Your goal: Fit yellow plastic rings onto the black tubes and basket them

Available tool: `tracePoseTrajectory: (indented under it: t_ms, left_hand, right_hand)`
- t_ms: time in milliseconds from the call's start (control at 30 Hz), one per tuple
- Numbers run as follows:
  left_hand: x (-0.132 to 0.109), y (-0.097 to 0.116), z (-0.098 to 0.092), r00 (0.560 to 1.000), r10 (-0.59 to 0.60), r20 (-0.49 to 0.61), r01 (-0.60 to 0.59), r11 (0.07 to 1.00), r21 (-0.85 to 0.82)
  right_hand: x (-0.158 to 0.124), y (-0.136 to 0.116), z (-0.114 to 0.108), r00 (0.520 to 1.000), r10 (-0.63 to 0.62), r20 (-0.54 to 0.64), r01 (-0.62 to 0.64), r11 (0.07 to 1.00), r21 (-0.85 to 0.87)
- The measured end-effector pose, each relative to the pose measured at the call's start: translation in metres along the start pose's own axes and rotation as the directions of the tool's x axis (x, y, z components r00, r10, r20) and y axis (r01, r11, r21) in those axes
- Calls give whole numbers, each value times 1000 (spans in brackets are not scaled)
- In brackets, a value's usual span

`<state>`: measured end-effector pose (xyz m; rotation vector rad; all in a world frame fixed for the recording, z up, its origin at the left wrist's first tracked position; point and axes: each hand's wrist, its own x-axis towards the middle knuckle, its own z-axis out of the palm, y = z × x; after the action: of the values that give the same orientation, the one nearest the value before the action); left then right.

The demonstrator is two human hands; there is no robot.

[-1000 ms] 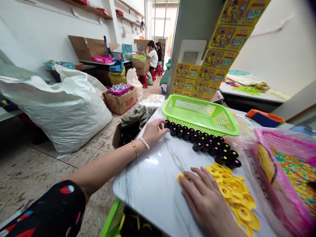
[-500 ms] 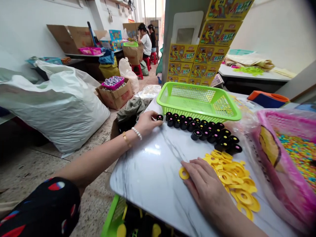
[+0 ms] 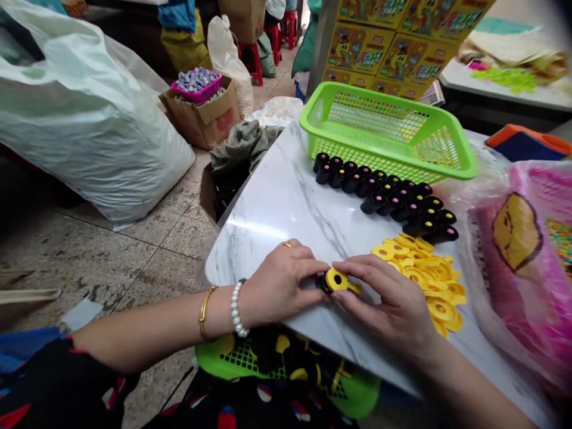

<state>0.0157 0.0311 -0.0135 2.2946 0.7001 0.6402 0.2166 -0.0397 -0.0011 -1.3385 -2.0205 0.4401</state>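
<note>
My left hand and my right hand meet near the front edge of the white marble table. The left hand's fingers are closed on a small black cylinder. My right hand pinches a yellow ring against the end of that cylinder. A pile of yellow rings lies just right of my hands. Several black cylinders with pink tops stand in rows farther back, in front of a green basket.
A pink bag of coloured pieces lies at the right. Another green basket sits below the table's front edge. A large white sack and a cardboard box are on the floor at left. Yellow printed cartons stand behind.
My left hand took a black cylinder from the row's left end and came to the front. My right hand lifted a yellow ring and set it against the cylinder. The view tilted down.
</note>
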Motion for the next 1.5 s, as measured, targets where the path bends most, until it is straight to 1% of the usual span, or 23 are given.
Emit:
tracePoseTrajectory:
  t_ms: [167,333,500,567,600,633,667,700,767,800,833,867,933,1000,1100,1167,1200,1233,1300,1367,1433,1500]
  left_hand:
    - [0,0,-2,1000,21,10,-21,1000,17]
    - [1,2,-1,1000,23,18,-24,998,52]
    - [2,3,-1,999,14,35,-17,998,64]
    - [2,6,-6,998,-14,60,11,999,39]
    - [2,9,-10,995,-41,92,41,999,4]
    - [3,11,-15,987,-82,141,90,995,-49]
    - [4,14,-20,969,-136,208,164,979,-123]
    - [5,17,-24,938,-193,288,258,944,-208]
    - [8,20,-29,855,-274,441,449,817,-362]
    - [10,21,-29,818,-296,494,521,746,-416]
    - [11,21,-28,791,-311,527,573,678,-460]
    - [12,22,-26,774,-325,544,609,618,-497]
    - [14,22,-20,749,-350,562,656,516,-552]
    - [14,23,-14,736,-366,570,677,440,-591]
    - [11,24,-9,742,-366,561,670,390,-632]
    - [6,22,-8,757,-331,564,654,369,-660]
    - [4,20,-9,771,-306,559,637,383,-669]
    - [2,18,-9,789,-288,543,613,418,-670]
    - [-3,17,-8,830,-283,480,551,541,-635]
    - [-5,17,-6,854,-304,423,509,659,-554]
    - [-4,20,-2,867,-322,380,481,741,-470]
    - [0,22,3,895,-309,320,420,824,-379]
  right_hand:
    - [-3,-1,-1,999,-43,29,45,998,-49]
    - [-2,-7,-1,999,-41,7,42,996,-81]
    - [0,-11,1,997,-70,15,71,992,-106]
    - [1,-11,0,998,-52,33,55,993,-103]
    - [1,-12,0,998,-39,46,43,994,-98]
    - [2,-12,0,998,-26,60,32,995,-90]
    - [2,-12,-1,997,-20,70,26,996,-82]
    - [3,-12,-1,997,-20,76,26,997,-75]
    - [3,-11,-2,996,-29,81,35,997,-69]
    - [3,-11,-2,996,-31,85,37,997,-68]
    - [2,-11,-1,995,-32,91,38,997,-71]
    - [1,-10,0,995,-30,95,38,996,-81]
    - [-2,-9,2,995,-32,95,43,992,-117]
    - [-6,-9,5,996,-45,75,58,983,-175]
    - [-12,-6,8,997,-72,36,78,968,-237]
    - [-12,-3,8,997,-75,21,78,974,-213]
    - [-12,0,8,998,-66,17,68,981,-183]
    - [-10,2,7,999,-52,13,53,987,-152]
    - [-8,4,6,1000,-21,5,22,994,-103]
    - [-7,4,5,1000,-10,-6,10,998,-67]
    - [-7,3,4,1000,-17,-9,17,999,-50]
    - [-8,1,3,999,-34,-23,33,997,-63]
